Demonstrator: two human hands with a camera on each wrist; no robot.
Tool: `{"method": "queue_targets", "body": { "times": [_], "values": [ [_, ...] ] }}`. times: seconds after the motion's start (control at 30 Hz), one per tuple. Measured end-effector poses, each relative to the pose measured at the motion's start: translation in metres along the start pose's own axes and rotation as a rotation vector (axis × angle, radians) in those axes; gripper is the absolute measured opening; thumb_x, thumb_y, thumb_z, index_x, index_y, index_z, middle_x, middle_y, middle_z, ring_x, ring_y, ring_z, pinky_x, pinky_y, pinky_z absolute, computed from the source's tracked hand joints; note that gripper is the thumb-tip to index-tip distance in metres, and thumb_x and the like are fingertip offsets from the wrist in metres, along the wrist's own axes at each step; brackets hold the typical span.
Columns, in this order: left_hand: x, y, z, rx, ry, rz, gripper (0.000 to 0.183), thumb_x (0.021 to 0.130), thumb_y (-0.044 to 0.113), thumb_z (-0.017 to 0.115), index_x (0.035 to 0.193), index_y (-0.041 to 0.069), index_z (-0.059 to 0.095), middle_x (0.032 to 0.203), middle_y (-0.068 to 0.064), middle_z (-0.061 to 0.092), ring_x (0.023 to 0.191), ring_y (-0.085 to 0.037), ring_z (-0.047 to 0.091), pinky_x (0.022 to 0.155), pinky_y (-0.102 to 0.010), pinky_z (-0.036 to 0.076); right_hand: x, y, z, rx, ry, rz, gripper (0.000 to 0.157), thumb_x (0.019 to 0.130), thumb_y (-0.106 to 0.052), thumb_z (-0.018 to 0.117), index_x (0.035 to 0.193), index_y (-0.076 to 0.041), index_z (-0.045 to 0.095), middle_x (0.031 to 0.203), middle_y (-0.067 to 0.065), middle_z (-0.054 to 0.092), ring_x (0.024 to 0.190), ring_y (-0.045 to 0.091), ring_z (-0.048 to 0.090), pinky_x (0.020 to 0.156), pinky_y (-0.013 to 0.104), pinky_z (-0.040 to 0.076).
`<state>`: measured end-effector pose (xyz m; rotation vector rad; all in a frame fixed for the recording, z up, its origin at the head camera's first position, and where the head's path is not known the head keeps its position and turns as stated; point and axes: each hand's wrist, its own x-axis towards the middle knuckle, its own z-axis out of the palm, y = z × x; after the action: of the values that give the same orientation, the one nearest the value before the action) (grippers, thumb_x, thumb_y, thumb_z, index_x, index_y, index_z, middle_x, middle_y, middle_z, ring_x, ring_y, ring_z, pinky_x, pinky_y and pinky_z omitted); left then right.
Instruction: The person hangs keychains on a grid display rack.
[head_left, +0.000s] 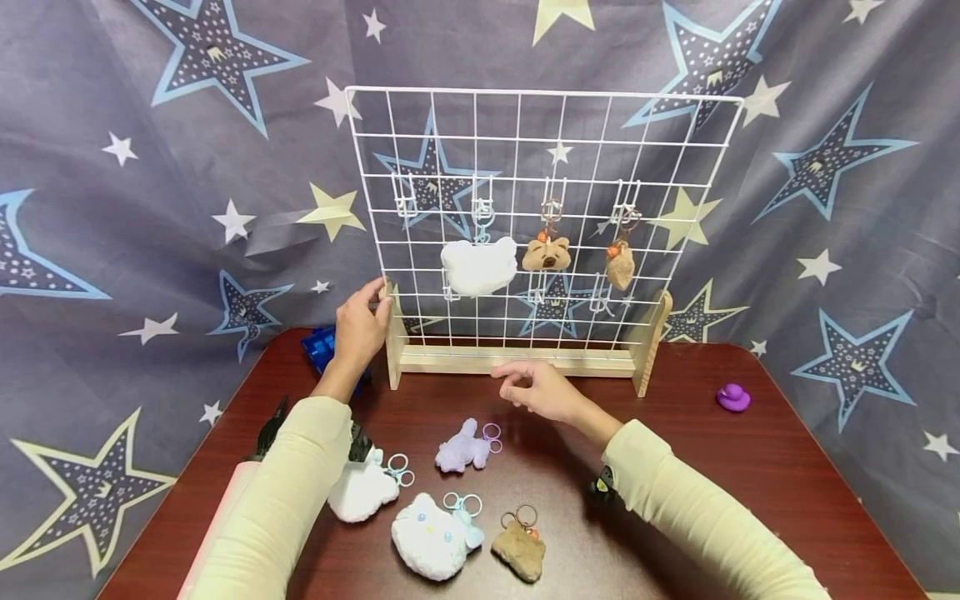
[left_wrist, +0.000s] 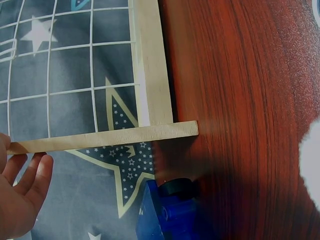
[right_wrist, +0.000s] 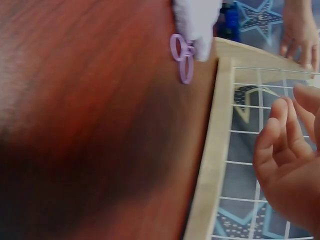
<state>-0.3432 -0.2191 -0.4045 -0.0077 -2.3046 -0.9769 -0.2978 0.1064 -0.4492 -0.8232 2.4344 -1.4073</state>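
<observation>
A white wire grid rack (head_left: 547,91) stands upright in a wooden stand (head_left: 450,360). My left hand (head_left: 362,327) grips the top of the stand's left upright (left_wrist: 100,139), with fingertips under its edge in the left wrist view. In front of the bottom bar my right hand (head_left: 551,392) hovers with loosely bent fingers, holding nothing. On hooks hang a white plush keychain (head_left: 480,267), a brown bear keychain (head_left: 547,254) and a smaller brown plush keychain (head_left: 620,267). A lilac plush keychain (head_left: 461,447) lies on the table near my right hand.
Nearer on the table (head_left: 705,500) lie a white plush keychain (head_left: 363,492), a white cat-faced one (head_left: 431,537) and a brown one (head_left: 520,550). A purple duck (head_left: 732,397) sits far right. Behind my left arm is a blue object (head_left: 318,346). A starred curtain (head_left: 285,192) hangs behind.
</observation>
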Motion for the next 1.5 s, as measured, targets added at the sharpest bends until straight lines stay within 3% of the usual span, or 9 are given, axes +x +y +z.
{"method": "queue_targets", "body": {
  "times": [0.13, 0.23, 0.43, 0.6, 1.1, 1.27, 1.5],
  "values": [
    [0.000, 0.000, 0.000, -0.003, -0.006, 0.001, 0.038, 0.097, 0.016, 0.068, 0.134, 0.009, 0.066, 0.112, -0.022, 0.074, 0.099, -0.038, 0.073, 0.094, -0.053, 0.055, 0.000, 0.012, 0.007, 0.001, -0.064, 0.008, 0.032, 0.097, -0.008, 0.065, 0.128, -0.004, 0.068, 0.093, 0.020, 0.072, 0.073, 0.051, 0.059, 0.047, 0.021, 0.043],
    [0.001, 0.000, 0.000, -0.005, -0.010, 0.003, 0.038, 0.097, 0.016, 0.067, 0.135, 0.009, 0.066, 0.112, -0.022, 0.074, 0.099, -0.038, 0.073, 0.094, -0.053, 0.055, 0.001, 0.021, 0.010, -0.004, -0.112, 0.001, 0.033, 0.096, -0.006, 0.066, 0.129, -0.001, 0.067, 0.089, 0.017, 0.072, 0.070, 0.046, 0.059, 0.047, 0.022, 0.043],
    [-0.001, 0.000, 0.000, -0.003, -0.009, -0.001, 0.039, 0.097, 0.017, 0.068, 0.135, 0.009, 0.066, 0.112, -0.022, 0.074, 0.101, -0.039, 0.073, 0.096, -0.053, 0.054, 0.002, 0.032, 0.016, -0.020, -0.220, 0.038, 0.037, 0.094, -0.003, 0.068, 0.130, -0.002, 0.067, 0.080, 0.015, 0.070, 0.062, 0.021, 0.058, 0.048, 0.022, 0.044],
    [0.001, 0.001, 0.000, -0.008, -0.005, 0.003, 0.038, 0.097, 0.017, 0.069, 0.134, 0.009, 0.066, 0.111, -0.022, 0.074, 0.101, -0.039, 0.073, 0.095, -0.053, 0.054, 0.003, 0.037, 0.018, -0.080, -0.267, 0.039, 0.036, 0.092, -0.004, 0.071, 0.127, -0.006, 0.070, 0.082, 0.006, 0.074, 0.053, 0.009, 0.053, 0.046, 0.021, 0.043],
    [0.004, 0.003, -0.002, -0.018, -0.015, 0.011, 0.038, 0.097, 0.017, 0.067, 0.134, 0.010, 0.066, 0.112, -0.022, 0.074, 0.101, -0.039, 0.073, 0.094, -0.053, 0.055, 0.008, 0.043, 0.024, -0.117, -0.258, 0.113, 0.034, 0.090, -0.003, 0.074, 0.122, -0.014, 0.075, 0.071, -0.010, 0.064, 0.042, 0.003, 0.042, 0.043, 0.017, 0.037],
    [0.002, 0.002, -0.002, -0.021, -0.017, 0.005, 0.038, 0.098, 0.017, 0.067, 0.135, 0.010, 0.066, 0.113, -0.022, 0.074, 0.101, -0.039, 0.073, 0.093, -0.053, 0.055, 0.009, 0.045, 0.027, -0.169, -0.256, 0.101, 0.034, 0.088, -0.004, 0.076, 0.119, -0.015, 0.077, 0.069, -0.011, 0.062, 0.041, 0.002, 0.043, 0.043, 0.017, 0.038],
    [-0.002, 0.000, -0.002, -0.013, -0.009, -0.001, 0.038, 0.097, 0.017, 0.068, 0.135, 0.010, 0.066, 0.112, -0.022, 0.074, 0.101, -0.039, 0.072, 0.094, -0.053, 0.054, 0.009, 0.044, 0.031, -0.305, -0.247, 0.031, 0.030, 0.085, -0.009, 0.079, 0.113, -0.019, 0.079, 0.066, -0.011, 0.061, 0.055, -0.002, 0.049, 0.059, 0.017, 0.042]
  ]
}}
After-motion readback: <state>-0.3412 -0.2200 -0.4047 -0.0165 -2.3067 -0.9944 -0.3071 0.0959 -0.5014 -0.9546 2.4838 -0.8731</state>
